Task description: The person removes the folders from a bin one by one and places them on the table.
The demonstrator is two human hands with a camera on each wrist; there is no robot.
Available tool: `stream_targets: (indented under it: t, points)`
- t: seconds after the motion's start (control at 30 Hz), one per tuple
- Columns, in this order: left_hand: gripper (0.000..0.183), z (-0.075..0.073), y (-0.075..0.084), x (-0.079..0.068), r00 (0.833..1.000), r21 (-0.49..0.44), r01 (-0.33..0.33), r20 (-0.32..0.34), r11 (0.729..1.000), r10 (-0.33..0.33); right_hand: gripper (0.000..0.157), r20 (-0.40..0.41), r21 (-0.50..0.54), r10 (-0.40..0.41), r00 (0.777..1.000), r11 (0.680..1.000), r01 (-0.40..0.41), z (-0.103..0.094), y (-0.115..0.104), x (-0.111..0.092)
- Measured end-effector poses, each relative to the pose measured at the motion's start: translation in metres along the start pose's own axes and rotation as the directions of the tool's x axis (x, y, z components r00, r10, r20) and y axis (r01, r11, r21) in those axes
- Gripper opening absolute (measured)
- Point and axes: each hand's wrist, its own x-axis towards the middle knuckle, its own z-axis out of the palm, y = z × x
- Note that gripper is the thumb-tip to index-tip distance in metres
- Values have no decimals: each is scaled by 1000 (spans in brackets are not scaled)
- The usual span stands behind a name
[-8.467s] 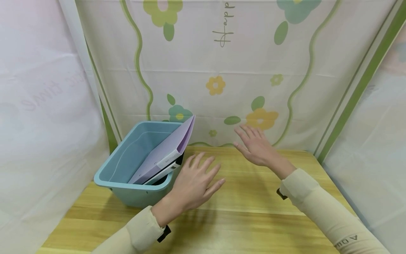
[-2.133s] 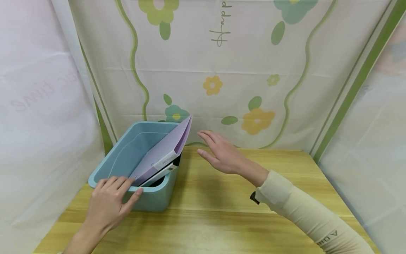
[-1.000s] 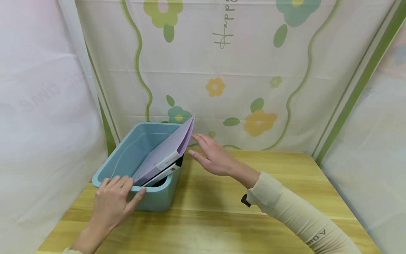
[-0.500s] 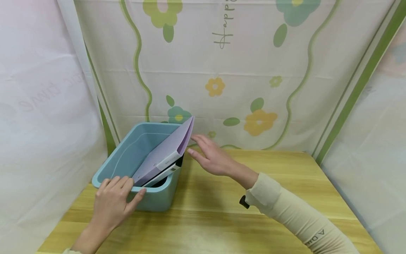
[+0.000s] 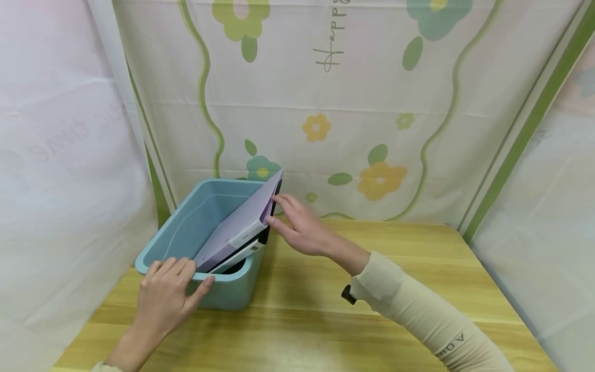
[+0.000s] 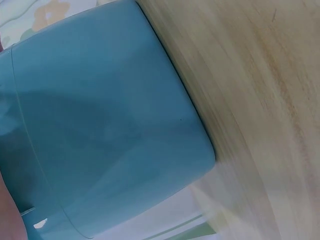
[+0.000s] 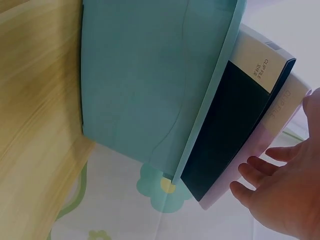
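Observation:
A blue plastic bin (image 5: 232,293) stands on the wooden table at the left. My left hand (image 5: 163,295) grips its near rim, fingers over the edge and thumb on the outside. A purple clip file (image 5: 239,217) leans out of the bin, resting on a black clip file (image 7: 225,122) with a white spine label. My right hand (image 5: 304,230) reaches the purple file's raised edge from the right. Its fingertips and thumb touch the edge, the fingers fairly straight. In the right wrist view the fingers (image 7: 252,172) overlap the purple cover. The files' lower ends are hidden inside the bin.
A flowered white cloth (image 5: 362,77) hangs behind the table, with white cloth walls on both sides. The wooden table (image 5: 372,330) runs to the right of the bin and in front of it.
My left hand has come from beside the files to the bin's rim. My right hand has moved left to the files; the purple file has shifted slightly, showing more of the black one.

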Motion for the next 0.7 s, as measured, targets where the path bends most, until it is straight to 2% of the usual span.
stream_targets:
  t: [0.43, 0.7]
  points:
    - [58, 1, 1, 2, 999, -8, -2, -32, 1000, 1, 78, 34, 108, 43, 998, 993, -47, 2, -7, 6]
    - [58, 3, 1, 1, 999, -7, 1, -42, 1000, -2, 80, 36, 184, 10, 999, 983, -17, 4, -13, 14]
